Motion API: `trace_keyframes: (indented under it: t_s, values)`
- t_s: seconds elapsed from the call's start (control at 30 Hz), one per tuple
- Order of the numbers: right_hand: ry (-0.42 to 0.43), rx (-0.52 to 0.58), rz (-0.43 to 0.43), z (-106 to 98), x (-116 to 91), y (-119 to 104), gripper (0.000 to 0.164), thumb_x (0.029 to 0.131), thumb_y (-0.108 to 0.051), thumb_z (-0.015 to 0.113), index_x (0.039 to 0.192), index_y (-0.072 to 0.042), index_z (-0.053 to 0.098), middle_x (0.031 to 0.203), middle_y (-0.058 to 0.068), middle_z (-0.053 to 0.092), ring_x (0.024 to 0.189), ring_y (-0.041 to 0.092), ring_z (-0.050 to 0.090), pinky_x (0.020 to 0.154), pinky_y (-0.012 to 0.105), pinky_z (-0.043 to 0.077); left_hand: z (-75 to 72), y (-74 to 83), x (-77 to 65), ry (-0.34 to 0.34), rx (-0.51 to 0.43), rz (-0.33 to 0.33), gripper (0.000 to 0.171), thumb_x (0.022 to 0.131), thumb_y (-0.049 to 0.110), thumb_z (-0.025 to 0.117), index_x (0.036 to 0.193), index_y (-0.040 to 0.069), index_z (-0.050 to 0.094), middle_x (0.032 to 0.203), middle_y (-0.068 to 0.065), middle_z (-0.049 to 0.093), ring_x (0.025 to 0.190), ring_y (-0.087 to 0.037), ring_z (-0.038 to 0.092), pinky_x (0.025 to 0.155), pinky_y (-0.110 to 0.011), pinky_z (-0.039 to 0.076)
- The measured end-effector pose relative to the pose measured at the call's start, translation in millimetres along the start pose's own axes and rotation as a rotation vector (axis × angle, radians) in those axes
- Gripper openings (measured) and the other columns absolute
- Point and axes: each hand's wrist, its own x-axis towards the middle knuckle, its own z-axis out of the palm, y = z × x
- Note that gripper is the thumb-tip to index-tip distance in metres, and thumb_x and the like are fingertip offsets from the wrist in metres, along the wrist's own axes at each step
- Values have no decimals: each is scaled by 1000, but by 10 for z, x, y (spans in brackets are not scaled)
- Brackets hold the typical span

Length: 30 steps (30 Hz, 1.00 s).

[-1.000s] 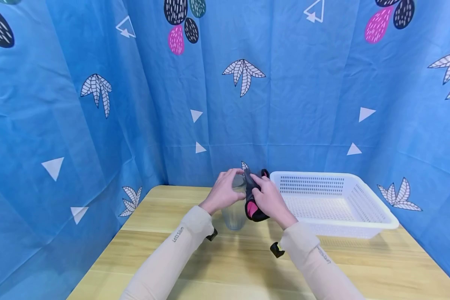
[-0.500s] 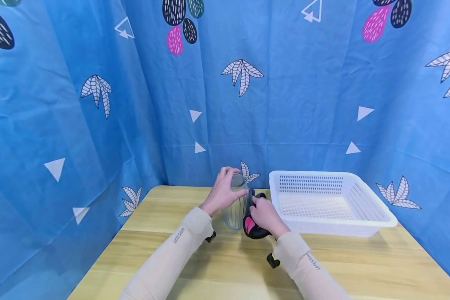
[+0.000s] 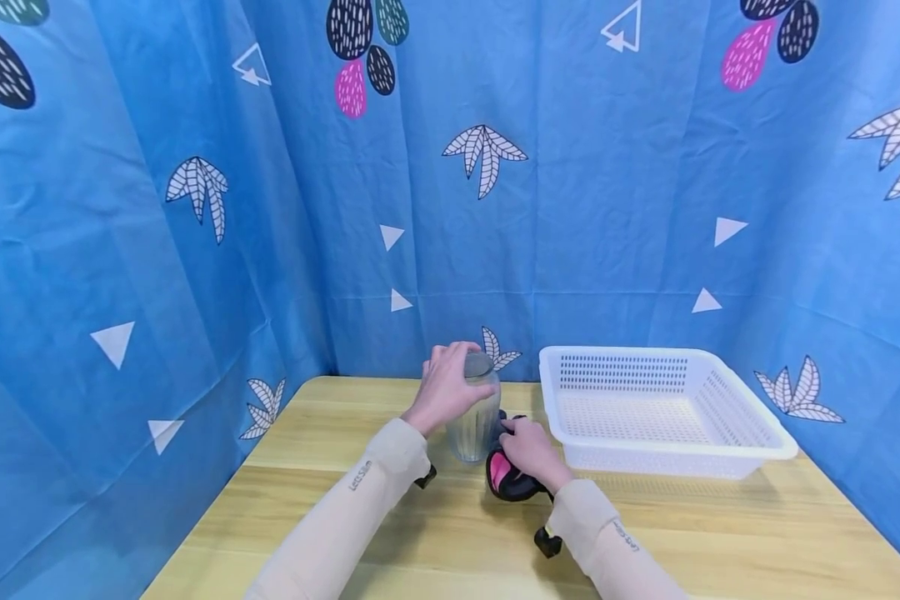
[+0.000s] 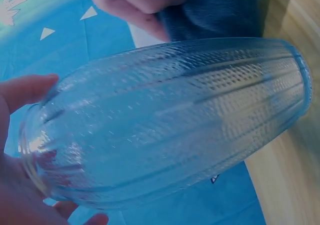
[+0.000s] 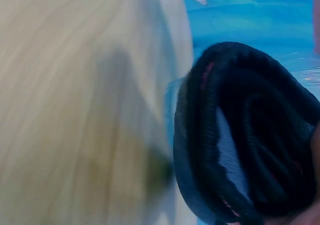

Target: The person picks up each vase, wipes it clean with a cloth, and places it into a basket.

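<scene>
A clear ribbed glass vase [image 3: 474, 433] stands on the wooden table in the head view. My left hand [image 3: 447, 385] grips it near the rim, fingers and thumb curved around the upper glass. In the left wrist view the glass vase [image 4: 170, 120] fills the middle, with its mouth beside that hand. Right of the vase, my right hand [image 3: 531, 448] holds a folded dark cloth [image 3: 516, 485] with black edging and a pink patch. Seen from the left wrist, the dark cloth [image 4: 215, 15] lies against or very near the vase's lower side. Folded layers of the cloth [image 5: 200, 135] show in the right wrist view.
A white perforated plastic basket [image 3: 667, 454] stands on the table [image 3: 390, 533] to the right of the hands. Behind the table hangs a blue patterned curtain [image 3: 607, 225], which also runs along both sides.
My right hand has moved the cloth from beside the vase's upper part down toward its base and slightly nearer to me. My left hand stays at the vase's top.
</scene>
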Motion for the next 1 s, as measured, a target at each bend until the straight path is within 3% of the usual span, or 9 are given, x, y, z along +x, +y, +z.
trace_keyframes:
  t_s: [0.1, 0.2, 0.3, 0.33, 0.4, 0.57, 0.63, 0.83, 1.0]
  values:
    - [45, 21, -7, -124, -35, -106, 41, 96, -11, 53, 134, 2, 62, 136, 24, 61, 123, 35, 60, 95, 48, 51, -33, 6, 6, -33, -22, 5, 69, 80, 34, 81, 141, 19, 51, 142, 1, 55, 133, -26, 40, 109, -49, 37]
    - [86, 46, -26, -274, -52, -241, 42, 96, -11, 52, 136, 0, 61, 138, 22, 60, 103, 27, 64, 78, 39, 51, -62, 4, 29, -69, -55, 20, 72, 79, 24, 81, 143, 22, 48, 145, 1, 53, 138, -27, 39, 110, -51, 39]
    - [108, 66, -55, -419, -59, -370, 45, 96, -11, 52, 139, -2, 59, 136, 22, 61, 74, 24, 53, 62, 33, 41, -80, -2, 49, -93, -58, 50, 77, 76, 19, 80, 145, 23, 46, 146, 0, 52, 140, -28, 37, 111, -51, 38]
    - [126, 61, -78, -459, -60, -412, 45, 95, -10, 53, 139, -2, 59, 136, 22, 62, 72, 24, 51, 61, 32, 39, -85, -4, 54, -98, -57, 60, 78, 75, 18, 80, 145, 23, 46, 146, 0, 52, 141, -28, 37, 112, -51, 37]
    - [159, 61, -117, -534, -62, -487, 47, 94, -10, 53, 140, -4, 59, 136, 23, 61, 77, 26, 54, 62, 33, 40, -89, -12, 61, -106, -49, 74, 79, 74, 17, 80, 144, 22, 46, 145, 0, 52, 141, -29, 37, 113, -50, 35]
    - [247, 57, -192, -634, -29, -608, 49, 92, -10, 54, 141, -9, 59, 139, 23, 58, 115, 31, 58, 82, 41, 47, -71, -39, 68, -108, -57, 65, 74, 75, 18, 81, 141, 20, 49, 142, 2, 53, 141, -26, 36, 114, -49, 35]
    - [252, 63, -189, -630, -5, -607, 50, 93, -9, 53, 142, -9, 58, 138, 23, 59, 112, 32, 58, 84, 42, 47, -60, -47, 69, -99, -70, 62, 70, 76, 20, 81, 139, 19, 50, 142, 2, 53, 140, -26, 36, 113, -49, 36]
    - [175, 34, -88, -385, 94, -389, 50, 97, -12, 50, 146, -4, 51, 139, 32, 54, 111, 40, 60, 81, 47, 51, -25, -70, 59, -54, -90, 64, 63, 81, 31, 82, 135, 19, 52, 140, 0, 55, 138, -25, 38, 111, -49, 38]
    - [-18, -26, -9, -49, 133, -59, 51, 98, -11, 49, 147, 3, 46, 137, 32, 56, 83, 33, 61, 64, 37, 49, 7, -77, 33, -57, -117, 55, 59, 84, 32, 80, 135, 20, 53, 140, 2, 55, 139, -24, 38, 111, -49, 38]
